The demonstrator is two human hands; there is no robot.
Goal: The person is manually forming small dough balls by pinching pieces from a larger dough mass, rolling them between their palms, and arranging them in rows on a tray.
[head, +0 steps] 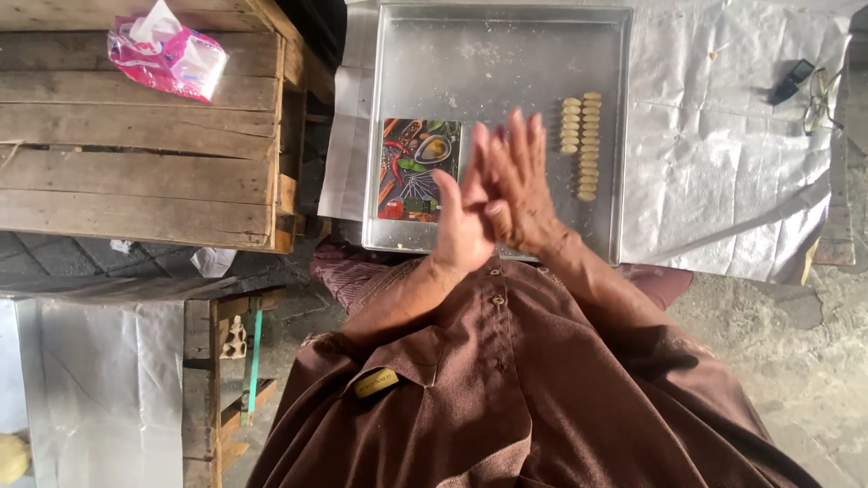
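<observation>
Two dough-piece rows [582,145] lie just beside right hand [520,185].

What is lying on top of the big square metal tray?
On the square metal tray lie two rows of small pale dough pieces and a colourful printed rectangular mat. The pressed-together left hand and right hand cover part of it.
</observation>
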